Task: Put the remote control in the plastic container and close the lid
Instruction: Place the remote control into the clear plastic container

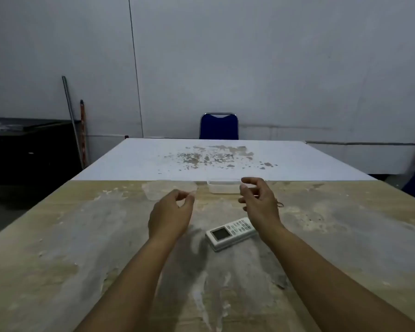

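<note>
Head view is dim, and I can barely make out the clear plastic container [224,186] and what looks like its lid [169,189] lying left of it. My left hand [169,216] pinches the lid's near edge, I think. My right hand [259,202] hangs open and empty, hiding the container's right end. White remote control [231,233] lies flat between my wrists, untouched.
</note>
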